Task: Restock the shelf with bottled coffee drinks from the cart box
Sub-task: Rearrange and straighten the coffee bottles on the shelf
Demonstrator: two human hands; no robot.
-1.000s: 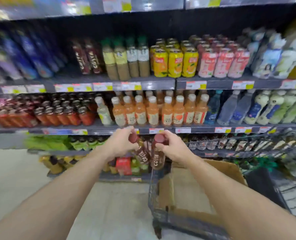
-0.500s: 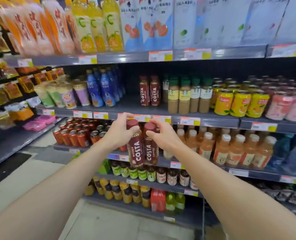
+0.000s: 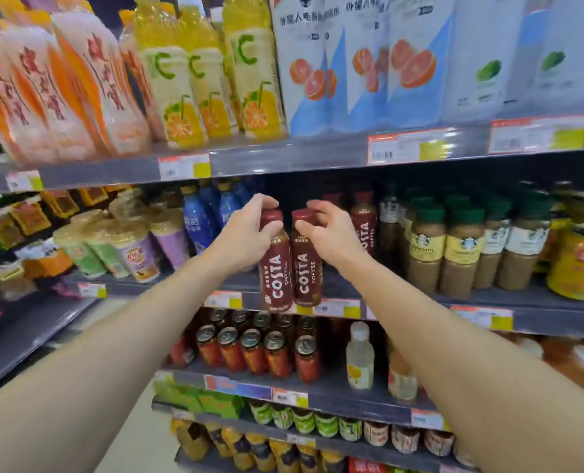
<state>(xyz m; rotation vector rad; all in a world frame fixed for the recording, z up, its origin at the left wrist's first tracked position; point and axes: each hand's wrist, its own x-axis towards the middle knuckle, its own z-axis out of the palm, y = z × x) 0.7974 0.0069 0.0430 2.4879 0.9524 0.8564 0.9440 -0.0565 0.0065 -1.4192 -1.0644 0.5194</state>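
Two dark red Costa coffee bottles hang side by side at the centre of the frame, before the middle shelf [image 3: 403, 303]. The left hand [image 3: 246, 233] grips the cap of the left bottle [image 3: 276, 271]; the right hand [image 3: 331, 233] grips the cap of the right bottle [image 3: 306, 268]. Another Costa bottle [image 3: 364, 223] stands on the shelf just right of them.

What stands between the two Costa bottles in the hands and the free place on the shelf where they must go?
Nothing visible. The left hand and right hand each grip a Costa bottle by the cap, before the shelf edge. The dark gap behind them looks free; a shelved Costa bottle stands to the right, beside it.
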